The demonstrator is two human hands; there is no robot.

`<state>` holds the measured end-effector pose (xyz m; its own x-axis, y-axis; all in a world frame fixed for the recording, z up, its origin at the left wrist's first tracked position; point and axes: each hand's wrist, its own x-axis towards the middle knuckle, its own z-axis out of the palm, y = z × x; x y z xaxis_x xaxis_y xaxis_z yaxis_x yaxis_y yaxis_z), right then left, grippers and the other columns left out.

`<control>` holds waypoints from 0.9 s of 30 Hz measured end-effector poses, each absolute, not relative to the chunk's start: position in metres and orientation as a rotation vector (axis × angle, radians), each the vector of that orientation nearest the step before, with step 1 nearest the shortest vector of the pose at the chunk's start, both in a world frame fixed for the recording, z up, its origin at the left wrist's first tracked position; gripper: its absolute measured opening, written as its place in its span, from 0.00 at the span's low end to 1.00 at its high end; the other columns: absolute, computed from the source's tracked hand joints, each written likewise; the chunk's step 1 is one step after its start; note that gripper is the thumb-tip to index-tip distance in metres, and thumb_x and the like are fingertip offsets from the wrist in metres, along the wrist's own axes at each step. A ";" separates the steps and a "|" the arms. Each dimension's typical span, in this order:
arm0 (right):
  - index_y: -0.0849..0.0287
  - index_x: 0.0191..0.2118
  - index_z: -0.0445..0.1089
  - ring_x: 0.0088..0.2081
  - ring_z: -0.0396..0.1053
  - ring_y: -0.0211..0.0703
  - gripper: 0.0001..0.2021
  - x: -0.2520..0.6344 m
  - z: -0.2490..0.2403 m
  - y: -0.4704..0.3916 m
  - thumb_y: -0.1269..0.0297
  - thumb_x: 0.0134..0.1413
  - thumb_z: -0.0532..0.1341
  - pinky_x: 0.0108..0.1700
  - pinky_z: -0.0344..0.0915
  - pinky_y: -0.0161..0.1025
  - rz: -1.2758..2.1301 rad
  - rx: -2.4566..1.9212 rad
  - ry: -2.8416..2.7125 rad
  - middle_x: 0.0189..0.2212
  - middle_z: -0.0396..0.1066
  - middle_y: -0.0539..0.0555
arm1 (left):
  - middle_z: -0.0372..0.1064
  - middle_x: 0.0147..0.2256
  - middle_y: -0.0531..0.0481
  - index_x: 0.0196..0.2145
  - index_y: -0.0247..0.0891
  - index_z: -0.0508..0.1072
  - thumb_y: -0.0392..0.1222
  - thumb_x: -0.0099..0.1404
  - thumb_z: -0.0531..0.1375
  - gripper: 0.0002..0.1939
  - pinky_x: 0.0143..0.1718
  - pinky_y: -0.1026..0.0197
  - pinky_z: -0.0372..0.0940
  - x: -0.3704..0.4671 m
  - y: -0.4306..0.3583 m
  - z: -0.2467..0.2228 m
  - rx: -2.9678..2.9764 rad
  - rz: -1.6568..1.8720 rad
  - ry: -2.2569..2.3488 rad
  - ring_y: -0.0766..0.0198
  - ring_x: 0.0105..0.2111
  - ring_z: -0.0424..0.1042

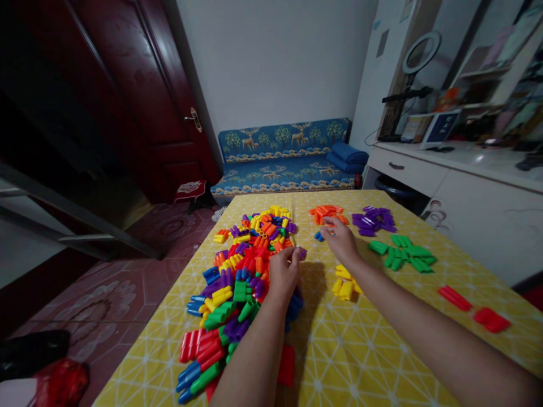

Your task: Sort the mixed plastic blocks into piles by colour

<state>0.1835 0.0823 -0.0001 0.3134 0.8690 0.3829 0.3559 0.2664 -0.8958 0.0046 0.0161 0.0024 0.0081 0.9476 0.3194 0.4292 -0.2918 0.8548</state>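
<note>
Beside the large pile of mixed-colour plastic building blocks [250, 257], my left hand [284, 272] is closed with a purple building block [302, 253] at its fingertips. My right hand [340, 240] is open above the table, its fingers apart and nothing seen in them. Just left of those fingers lies a blue block [319, 236], partly covered. Behind that hand sits an orange group of blocks [326, 212], with a purple group [373, 219] to its right. A green group [403, 253] lies right of my right forearm, and yellow blocks [344, 285] lie left of it.
A yellow patterned cloth covers the table [365, 362]. Red blocks [492, 319] lie near its right side. Beyond stands a blue sofa [275, 164]. A white dresser [475, 186] is on the right, and a dark red door [139, 85] on the left.
</note>
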 end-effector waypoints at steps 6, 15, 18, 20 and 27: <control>0.58 0.45 0.69 0.38 0.74 0.43 0.15 0.134 -0.032 0.008 0.64 0.49 0.59 0.36 0.73 0.41 0.660 -1.197 -1.408 0.43 0.74 0.58 | 0.75 0.39 0.43 0.38 0.40 0.78 0.38 0.64 0.55 0.11 0.44 0.54 0.62 -0.002 0.015 0.002 2.048 1.296 1.769 0.54 0.43 0.70; 0.58 0.47 0.68 0.47 0.71 0.46 0.16 0.118 -0.045 -0.016 0.73 0.52 0.54 0.41 0.73 0.42 0.409 -1.135 -1.577 0.45 0.71 0.59 | 0.76 0.39 0.44 0.43 0.41 0.78 0.37 0.63 0.54 0.14 0.45 0.57 0.62 -0.002 0.012 0.006 2.112 1.055 1.831 0.56 0.42 0.72; 0.57 0.44 0.69 0.38 0.73 0.42 0.11 0.117 -0.040 -0.023 0.70 0.56 0.55 0.40 0.71 0.39 0.488 -1.102 -1.637 0.38 0.74 0.56 | 0.78 0.35 0.45 0.45 0.44 0.77 0.44 0.67 0.52 0.16 0.37 0.62 0.63 0.002 0.010 0.007 2.007 0.902 1.933 0.58 0.36 0.75; 0.57 0.43 0.69 0.37 0.73 0.42 0.09 0.119 -0.039 -0.025 0.67 0.58 0.55 0.39 0.70 0.37 0.507 -1.122 -1.566 0.36 0.74 0.55 | 0.78 0.35 0.46 0.44 0.45 0.78 0.46 0.67 0.52 0.16 0.35 0.63 0.62 0.003 0.009 0.007 2.023 0.793 1.954 0.59 0.36 0.75; 0.58 0.44 0.66 0.25 0.69 0.37 0.10 0.124 -0.038 -0.018 0.64 0.58 0.55 0.29 0.66 0.34 0.544 -1.194 -1.318 0.28 0.72 0.51 | 0.78 0.34 0.49 0.36 0.42 0.80 0.48 0.60 0.59 0.12 0.34 0.65 0.64 -0.016 0.008 0.026 2.275 0.342 1.517 0.60 0.35 0.76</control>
<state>0.1241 -0.0176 -0.0383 0.2445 0.8651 0.4380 0.3049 0.3602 -0.8816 -0.0164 0.0081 0.0260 0.3869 0.9221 -0.0097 0.8287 -0.3431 0.4422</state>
